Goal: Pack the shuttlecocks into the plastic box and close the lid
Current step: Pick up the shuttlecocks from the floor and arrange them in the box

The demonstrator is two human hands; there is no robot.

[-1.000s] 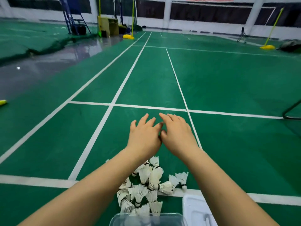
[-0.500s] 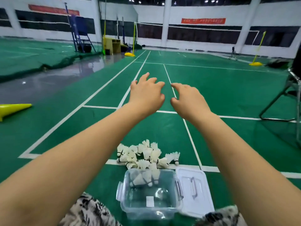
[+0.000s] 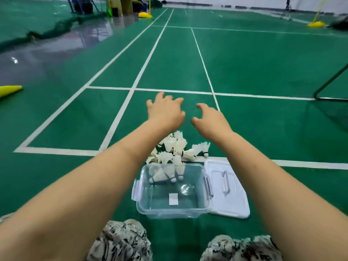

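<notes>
Shuttlecocks (image 3: 179, 147) lie heaped just beyond the plastic box (image 3: 170, 213); left hand (image 3: 165, 113) and right hand (image 3: 210, 122) reach past them, fingers (image 3: 160, 96) apart and empty, probably to rake them in.

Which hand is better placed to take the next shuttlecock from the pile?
Left, probably. Both are empty, but the left hand lines up with the shuttlecock pile, forearm crossing it; the right hand sits off to its right.

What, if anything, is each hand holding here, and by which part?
Nothing. The left hand and the right hand are both empty, fingers loosely spread; the shuttlecocks lie untouched below them.
</notes>
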